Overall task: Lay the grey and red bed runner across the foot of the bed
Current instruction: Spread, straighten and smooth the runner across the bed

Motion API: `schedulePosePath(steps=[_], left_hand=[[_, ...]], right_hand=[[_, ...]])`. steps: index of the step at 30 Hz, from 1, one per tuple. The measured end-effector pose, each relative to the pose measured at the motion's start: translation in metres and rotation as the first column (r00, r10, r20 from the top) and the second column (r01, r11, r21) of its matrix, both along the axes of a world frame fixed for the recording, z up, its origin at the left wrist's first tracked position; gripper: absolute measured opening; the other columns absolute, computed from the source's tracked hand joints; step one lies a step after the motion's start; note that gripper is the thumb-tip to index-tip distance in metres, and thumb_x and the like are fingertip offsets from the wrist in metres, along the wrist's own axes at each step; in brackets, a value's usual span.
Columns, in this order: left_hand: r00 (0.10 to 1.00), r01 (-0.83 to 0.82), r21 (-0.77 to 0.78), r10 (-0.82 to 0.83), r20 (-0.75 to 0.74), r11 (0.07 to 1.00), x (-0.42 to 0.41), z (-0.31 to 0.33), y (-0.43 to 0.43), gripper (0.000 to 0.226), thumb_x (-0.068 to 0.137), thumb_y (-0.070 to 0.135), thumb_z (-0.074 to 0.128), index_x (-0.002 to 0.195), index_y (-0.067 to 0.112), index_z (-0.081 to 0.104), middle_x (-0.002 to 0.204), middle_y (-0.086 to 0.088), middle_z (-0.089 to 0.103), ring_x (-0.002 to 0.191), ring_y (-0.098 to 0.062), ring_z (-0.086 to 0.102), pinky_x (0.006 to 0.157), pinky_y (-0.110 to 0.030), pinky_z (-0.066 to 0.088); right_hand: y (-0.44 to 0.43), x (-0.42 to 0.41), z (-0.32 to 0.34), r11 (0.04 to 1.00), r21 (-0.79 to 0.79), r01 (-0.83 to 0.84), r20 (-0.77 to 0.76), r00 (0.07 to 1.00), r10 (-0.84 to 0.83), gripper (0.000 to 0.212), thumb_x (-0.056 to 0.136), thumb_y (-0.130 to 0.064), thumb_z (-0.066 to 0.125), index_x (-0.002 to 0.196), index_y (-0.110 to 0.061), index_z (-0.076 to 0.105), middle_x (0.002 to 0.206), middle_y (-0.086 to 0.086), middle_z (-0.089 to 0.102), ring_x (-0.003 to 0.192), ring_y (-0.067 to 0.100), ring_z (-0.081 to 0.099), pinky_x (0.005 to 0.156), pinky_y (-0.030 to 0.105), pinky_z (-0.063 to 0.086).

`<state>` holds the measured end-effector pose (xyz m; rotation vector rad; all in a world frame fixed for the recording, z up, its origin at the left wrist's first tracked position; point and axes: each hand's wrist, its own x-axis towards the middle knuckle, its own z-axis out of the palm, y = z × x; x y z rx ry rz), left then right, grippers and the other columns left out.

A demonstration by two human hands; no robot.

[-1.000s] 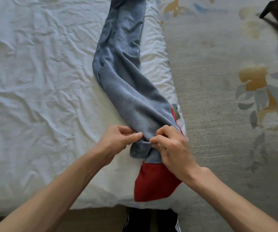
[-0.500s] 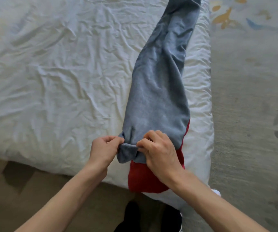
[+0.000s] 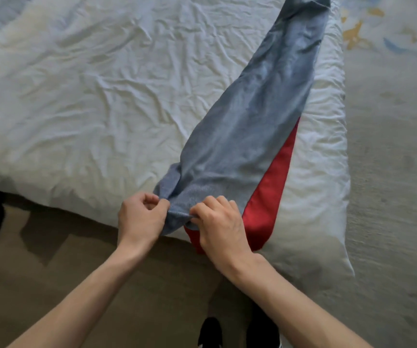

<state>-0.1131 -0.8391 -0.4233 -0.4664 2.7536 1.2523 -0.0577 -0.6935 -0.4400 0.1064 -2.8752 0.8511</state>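
Observation:
The grey and red bed runner [image 3: 250, 116] lies bunched in a long diagonal strip on the white bed [image 3: 89, 96], running from the top right down to the near edge. Its red side [image 3: 270, 194] shows along the right and under the near end. My left hand [image 3: 141, 217] pinches the grey near end from the left. My right hand [image 3: 218, 222] grips the same end from the right, covering part of the red cloth. The runner's far end leaves the view at the top.
A wrinkled white duvet covers the bed, its corner [image 3: 328, 259] at the lower right. Brown floor [image 3: 77, 285] lies below the near edge. A pale patterned carpet [image 3: 390, 146] runs along the right. My dark shoes [image 3: 237, 332] stand by the bed.
The view swung so the bed's near edge and brown floor show. The runner's near end has been drawn left and toward the edge, baring more red cloth. Both hands keep hold of it.

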Motion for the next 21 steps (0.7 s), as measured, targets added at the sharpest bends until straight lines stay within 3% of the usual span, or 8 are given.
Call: schedulePosePath(steps=[5,10,13,15,18,21], left_hand=[[1.0,-0.015,-0.114,0.013,-0.01,0.993,-0.002,-0.02,-0.02,0.014,0.076,0.026,0.065,0.068,0.024,0.055,0.068,0.008,0.06,0.068,-0.017,0.06,0.059,-0.029,0.046],[0.996,0.064,-0.125,-0.055,0.076,0.99,-0.001,-0.049,-0.022,0.01,0.086,0.028,0.061,0.086,0.023,0.053,0.079,0.006,0.056,0.073,-0.01,0.056,0.051,-0.021,0.036],[0.978,0.124,-0.141,-0.097,0.182,0.982,-0.005,-0.063,-0.027,0.016,0.087,0.033,0.061,0.095,0.023,0.051,0.088,0.002,0.059,0.082,-0.016,0.059,0.06,-0.026,0.045],[0.971,0.163,-0.197,-0.121,0.206,0.967,-0.008,-0.069,-0.031,0.036,0.084,0.036,0.064,0.112,0.022,0.045,0.107,-0.004,0.058,0.095,-0.021,0.057,0.076,-0.038,0.05],[0.964,0.249,-0.455,-0.262,0.036,0.855,-0.022,-0.072,-0.031,0.075,0.075,0.037,0.073,0.134,0.021,0.028,0.128,-0.013,0.041,0.114,-0.031,0.046,0.094,-0.051,0.044],[0.87,0.31,-0.641,-0.481,-0.106,0.702,-0.046,-0.068,-0.021,0.076,0.071,0.041,0.075,0.133,0.021,0.036,0.128,-0.014,0.039,0.113,-0.034,0.045,0.093,-0.051,0.039]], right_hand=[[-0.016,-0.008,-0.02,0.997,0.06,-0.055,0.05,0.997,0.052,0.01,0.087,-0.024,0.061,0.096,-0.022,0.066,0.09,-0.001,0.06,0.082,0.017,0.05,0.072,0.031,0.038],[-0.008,-0.001,-0.045,0.99,0.09,-0.11,0.167,0.981,0.094,0.019,0.093,-0.03,0.056,0.11,-0.024,0.062,0.106,-0.002,0.057,0.096,0.015,0.049,0.084,0.03,0.038],[-0.001,0.004,-0.057,0.988,0.124,-0.096,0.195,0.978,0.07,0.024,0.091,-0.034,0.057,0.114,-0.026,0.057,0.113,-0.002,0.055,0.102,0.015,0.048,0.088,0.03,0.039],[0.003,0.007,-0.064,0.985,0.16,-0.063,0.203,0.979,0.03,0.027,0.089,-0.034,0.058,0.115,-0.025,0.056,0.115,-0.001,0.053,0.103,0.016,0.047,0.088,0.031,0.04],[0.012,0.009,-0.075,0.978,0.209,-0.013,0.217,0.976,-0.034,0.026,0.089,-0.035,0.058,0.112,-0.024,0.056,0.111,0.0,0.053,0.099,0.017,0.047,0.085,0.031,0.04],[0.021,0.006,-0.085,0.964,0.265,-0.019,0.241,0.969,-0.047,0.026,0.089,-0.039,0.055,0.11,-0.024,0.055,0.109,0.0,0.052,0.096,0.019,0.047,0.083,0.032,0.039]])
